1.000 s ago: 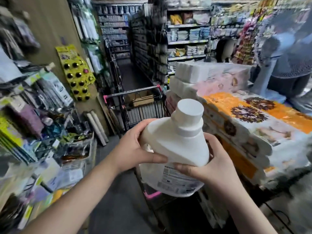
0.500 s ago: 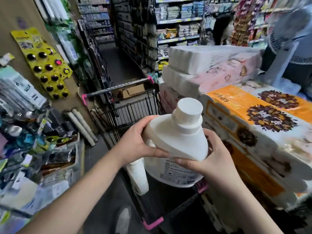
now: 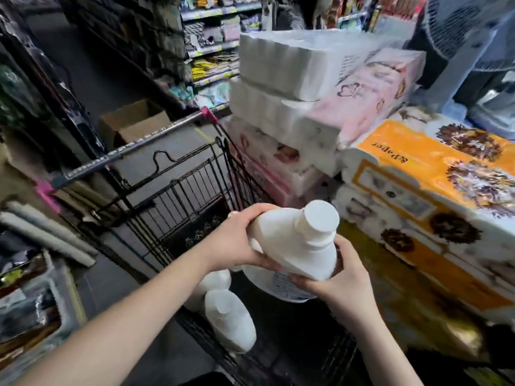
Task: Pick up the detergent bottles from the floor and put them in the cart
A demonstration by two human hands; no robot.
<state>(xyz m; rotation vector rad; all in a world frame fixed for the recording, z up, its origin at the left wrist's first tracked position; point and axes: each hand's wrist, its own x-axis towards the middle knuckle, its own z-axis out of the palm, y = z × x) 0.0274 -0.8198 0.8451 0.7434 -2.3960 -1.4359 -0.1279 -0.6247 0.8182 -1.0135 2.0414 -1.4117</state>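
Presently, a white detergent bottle is held above the basket of the black wire cart, tilted with its cap towards the camera. It is gripped by both hands: the fingers of the left hand are curled round its shoulder, and those of the right hand are wrapped under its lower side.

Another white bottle is seen lying in the cart beneath the left forearm, with a further white shape just behind it that is taken to be a third. Part of the task is therefore judged done. The held bottle has not yet been set down, and whether more are left on the floor cannot be told, as that floor is hidden.

On the orange tissue pack beside the cart, the word "Paper" can be read. The printed label low on the held bottle and the lettering on the cart handle are too blurred to be read.
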